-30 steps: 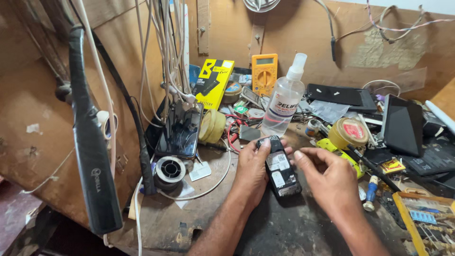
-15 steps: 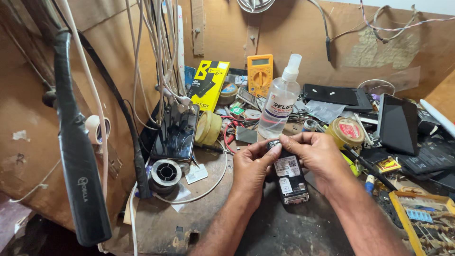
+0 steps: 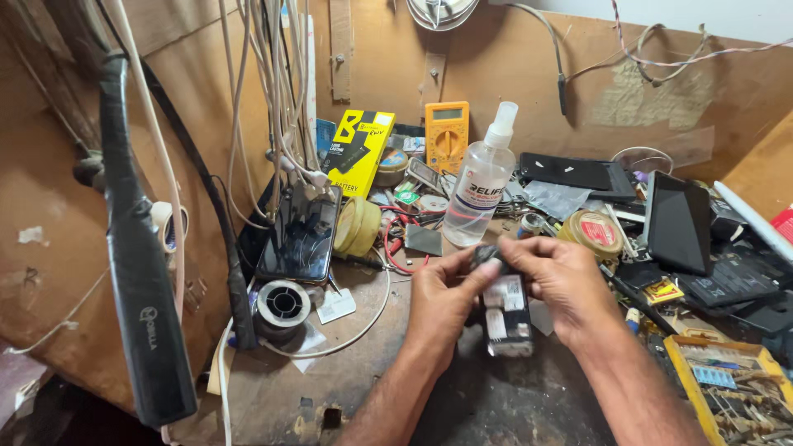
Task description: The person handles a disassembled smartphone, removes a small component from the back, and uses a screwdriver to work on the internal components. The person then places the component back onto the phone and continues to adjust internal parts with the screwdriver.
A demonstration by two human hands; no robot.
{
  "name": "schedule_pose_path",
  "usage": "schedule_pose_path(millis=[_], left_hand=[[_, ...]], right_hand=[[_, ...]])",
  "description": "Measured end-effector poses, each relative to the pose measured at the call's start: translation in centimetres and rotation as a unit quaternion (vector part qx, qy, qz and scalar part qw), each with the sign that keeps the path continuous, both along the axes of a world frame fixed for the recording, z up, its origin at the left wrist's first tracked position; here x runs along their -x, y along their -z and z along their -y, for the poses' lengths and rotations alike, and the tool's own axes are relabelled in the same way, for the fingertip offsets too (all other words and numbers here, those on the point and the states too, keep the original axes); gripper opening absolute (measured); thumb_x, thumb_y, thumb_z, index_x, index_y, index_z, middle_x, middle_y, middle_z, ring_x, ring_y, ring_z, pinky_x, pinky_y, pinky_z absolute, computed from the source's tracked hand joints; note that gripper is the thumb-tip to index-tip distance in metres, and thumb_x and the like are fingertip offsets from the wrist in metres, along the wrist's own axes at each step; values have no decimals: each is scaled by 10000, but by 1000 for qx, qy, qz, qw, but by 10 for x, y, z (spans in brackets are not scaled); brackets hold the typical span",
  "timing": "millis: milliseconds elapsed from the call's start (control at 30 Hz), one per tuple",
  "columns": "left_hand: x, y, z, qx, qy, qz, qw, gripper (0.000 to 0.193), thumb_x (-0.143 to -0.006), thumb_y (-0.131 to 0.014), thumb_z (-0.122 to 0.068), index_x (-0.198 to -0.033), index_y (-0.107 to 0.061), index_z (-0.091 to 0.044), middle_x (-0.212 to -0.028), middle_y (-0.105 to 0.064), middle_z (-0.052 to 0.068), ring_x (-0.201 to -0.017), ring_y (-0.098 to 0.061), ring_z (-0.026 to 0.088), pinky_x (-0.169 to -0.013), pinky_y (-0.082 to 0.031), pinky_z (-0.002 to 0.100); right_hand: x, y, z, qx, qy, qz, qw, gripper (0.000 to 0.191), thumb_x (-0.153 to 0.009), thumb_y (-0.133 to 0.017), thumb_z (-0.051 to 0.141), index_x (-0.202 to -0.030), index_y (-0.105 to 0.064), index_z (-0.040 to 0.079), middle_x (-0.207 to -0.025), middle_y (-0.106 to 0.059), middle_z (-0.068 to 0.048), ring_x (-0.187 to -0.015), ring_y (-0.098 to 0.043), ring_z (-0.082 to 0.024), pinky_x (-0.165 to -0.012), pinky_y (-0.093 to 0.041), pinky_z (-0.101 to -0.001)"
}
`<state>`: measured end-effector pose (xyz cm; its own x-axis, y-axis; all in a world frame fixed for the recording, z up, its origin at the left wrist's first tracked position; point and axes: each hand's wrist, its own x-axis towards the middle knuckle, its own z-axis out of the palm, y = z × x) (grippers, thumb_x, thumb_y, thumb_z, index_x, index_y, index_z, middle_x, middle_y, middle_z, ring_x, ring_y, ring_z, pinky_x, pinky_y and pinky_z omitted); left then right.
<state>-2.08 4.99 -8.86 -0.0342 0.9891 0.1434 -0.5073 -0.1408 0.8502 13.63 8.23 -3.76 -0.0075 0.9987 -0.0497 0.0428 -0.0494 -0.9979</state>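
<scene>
Left hand (image 3: 442,301): closed on the phone (image 3: 505,310), thumb and fingertips pinching its upper left edge, so the body is steadied from that side.
Right hand (image 3: 566,285): closed on the same phone from the other side, fingers curled over its top end; the grip looks set to work at that end while the left one braces.
Phone: dark, back open, with pale labels showing; held between both grips, its top hidden under the fingers, its lower end sticking out below them, just above the desk (image 3: 347,372).
Why held so: likely lifted off the desk and tilted toward the face so the open back can be seen and handled with both hands.
Beyond the grip: a spray bottle (image 3: 481,192) stands just behind the fingers; an orange meter (image 3: 447,135) and a yellow box (image 3: 358,153) lean farther back.
Left of the grip: a second phone (image 3: 299,235) propped upright, tape rolls (image 3: 358,226) beside it, a solder spool (image 3: 282,304) lower down.
Right of the grip: a round tin (image 3: 592,233) near the knuckles, a black tablet (image 3: 677,223) farther out, a yellow parts tray (image 3: 735,395) near the forearm.
</scene>
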Motion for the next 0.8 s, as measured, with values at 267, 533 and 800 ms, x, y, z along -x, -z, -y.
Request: schedule_pose_path(millis=[267, 533, 800], left_hand=[[9, -39, 14, -128, -141, -311, 931, 282, -794, -780, -89, -1075, -795, -65, -868, -803, 95, -791, -755, 194, -707, -593, 347], [24, -68, 16, -194, -132, -570, 787, 131, -815, -762, -149, -932, -773, -91, -848, -725, 190, -845, -698, 386, -743, -524, 520], [34, -41, 13, -175, -140, -565, 794, 174, -825, -698, -60, -943, -804, -130, -798, -709, 205, -799, -712, 378, -718, -547, 510]], right_hand=[[-14, -7, 20, -90, -44, 13, 995, 252, -858, -743, 148, -1082, -724, 34, -874, -761, -43, -731, -698, -120, -643, -558, -299], [-19, 13, 12, -174, -73, 24, 982, 252, -850, -761, -11, -1099, -724, -11, -945, -778, -51, -860, -711, -100, -794, -582, -265], [-14, 29, 19, -195, -79, 157, 965, 261, -801, -826, 57, -1056, -777, 29, -907, -797, -13, -817, -669, -60, -737, -539, -253]])
